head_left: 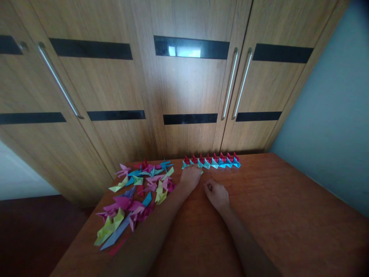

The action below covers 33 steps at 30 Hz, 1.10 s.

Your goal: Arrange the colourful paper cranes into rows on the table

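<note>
Two rows of folded paper figures stand at the table's back edge: red ones (215, 157) behind, blue ones (214, 163) in front. At the left end of the blue row is my left hand (191, 175), fingers closed around a small yellow-green paper piece (202, 172) that shows only at its right edge. My right hand (216, 194) rests just to the right and nearer, curled into a loose fist with nothing visible in it. A loose pile of folded paper in pink (123, 202), yellow (110, 227) and blue lies left of my left forearm.
The wooden table (273, 207) extends to the right of my right arm. Behind it stands a wooden wardrobe (190, 88) with metal handles and dark strips. A pale wall (325, 127) is at the right.
</note>
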### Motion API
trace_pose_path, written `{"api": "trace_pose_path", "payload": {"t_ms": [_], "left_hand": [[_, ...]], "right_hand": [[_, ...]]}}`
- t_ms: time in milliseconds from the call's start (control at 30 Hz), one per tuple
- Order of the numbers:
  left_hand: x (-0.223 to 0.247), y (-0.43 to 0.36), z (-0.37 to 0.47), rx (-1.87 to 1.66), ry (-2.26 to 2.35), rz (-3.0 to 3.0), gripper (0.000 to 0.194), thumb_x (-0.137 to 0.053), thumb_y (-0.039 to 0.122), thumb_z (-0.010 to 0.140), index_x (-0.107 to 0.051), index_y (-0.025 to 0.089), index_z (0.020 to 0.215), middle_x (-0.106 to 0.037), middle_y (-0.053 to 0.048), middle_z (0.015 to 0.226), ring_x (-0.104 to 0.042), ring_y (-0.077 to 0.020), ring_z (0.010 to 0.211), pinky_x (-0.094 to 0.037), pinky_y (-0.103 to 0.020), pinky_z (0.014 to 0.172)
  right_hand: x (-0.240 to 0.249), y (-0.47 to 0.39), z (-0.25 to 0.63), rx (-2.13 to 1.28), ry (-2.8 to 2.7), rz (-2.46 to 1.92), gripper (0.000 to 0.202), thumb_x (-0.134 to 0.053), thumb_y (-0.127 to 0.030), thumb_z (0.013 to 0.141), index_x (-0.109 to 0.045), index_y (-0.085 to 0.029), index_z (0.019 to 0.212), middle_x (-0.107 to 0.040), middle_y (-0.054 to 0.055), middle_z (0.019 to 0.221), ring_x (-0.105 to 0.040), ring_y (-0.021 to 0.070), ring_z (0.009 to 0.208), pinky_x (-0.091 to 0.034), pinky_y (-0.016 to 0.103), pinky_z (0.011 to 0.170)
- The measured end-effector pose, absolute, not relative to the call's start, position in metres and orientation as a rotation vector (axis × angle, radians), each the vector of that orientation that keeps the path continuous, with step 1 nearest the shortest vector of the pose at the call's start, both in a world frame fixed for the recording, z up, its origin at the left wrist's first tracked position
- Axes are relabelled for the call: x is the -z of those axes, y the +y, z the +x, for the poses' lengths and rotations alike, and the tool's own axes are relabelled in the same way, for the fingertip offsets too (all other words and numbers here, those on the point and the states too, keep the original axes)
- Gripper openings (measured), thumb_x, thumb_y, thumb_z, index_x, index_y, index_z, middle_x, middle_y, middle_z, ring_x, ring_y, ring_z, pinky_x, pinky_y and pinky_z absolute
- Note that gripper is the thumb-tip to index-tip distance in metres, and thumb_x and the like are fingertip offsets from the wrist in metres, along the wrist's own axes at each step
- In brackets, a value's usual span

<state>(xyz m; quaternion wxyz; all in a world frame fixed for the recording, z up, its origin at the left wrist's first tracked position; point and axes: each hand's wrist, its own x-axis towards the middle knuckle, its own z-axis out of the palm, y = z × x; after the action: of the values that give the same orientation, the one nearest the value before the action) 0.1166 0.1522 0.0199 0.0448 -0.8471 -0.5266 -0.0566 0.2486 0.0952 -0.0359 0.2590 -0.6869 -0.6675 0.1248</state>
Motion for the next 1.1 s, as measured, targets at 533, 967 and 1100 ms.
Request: {"api": "trace_pose_path", "payload": {"t_ms": [533, 967, 1100], "left_hand": [[-0.062, 0.095, 0.054, 0.287, -1.686, -2.561, 0.025, -0.05, 0.033, 0.087, -0.065, 0.024, 0.105, -0.064, -0.008, 0.102, -0.061, -0.0215, 0.091, -0.047, -0.031, 0.079], [-0.057, 0.046, -0.13, 0.507, -2.088, -2.203, 0.027, -0.045, 0.037, 0.086, -0.065, 0.024, 0.1, -0.064, -0.003, 0.113, -0.061, -0.0203, 0.1, -0.045, -0.026, 0.086], [-0.041, 0.045, -0.144, 0.505, -2.114, -2.237, 0.03, -0.043, 0.037, 0.087, -0.062, 0.023, 0.105, -0.065, -0.003, 0.111, -0.063, -0.0194, 0.097, -0.045, -0.025, 0.084]], "right_hand": [[0.036, 0.093, 0.249, -0.359, -1.823, -1.813, 0.019, -0.049, -0.034, 0.085, -0.062, -0.024, 0.076, -0.062, -0.002, 0.065, -0.057, 0.0125, 0.063, -0.026, 0.021, 0.05], [0.041, 0.094, 0.252, -0.342, -1.86, -1.783, 0.019, -0.048, -0.034, 0.085, -0.061, -0.024, 0.074, -0.061, -0.002, 0.063, -0.057, 0.0128, 0.061, -0.027, 0.021, 0.051], [0.044, 0.094, 0.253, -0.334, -1.865, -1.804, 0.019, -0.049, -0.034, 0.084, -0.062, -0.024, 0.076, -0.062, -0.002, 0.065, -0.057, 0.0126, 0.061, -0.027, 0.021, 0.051]]}}
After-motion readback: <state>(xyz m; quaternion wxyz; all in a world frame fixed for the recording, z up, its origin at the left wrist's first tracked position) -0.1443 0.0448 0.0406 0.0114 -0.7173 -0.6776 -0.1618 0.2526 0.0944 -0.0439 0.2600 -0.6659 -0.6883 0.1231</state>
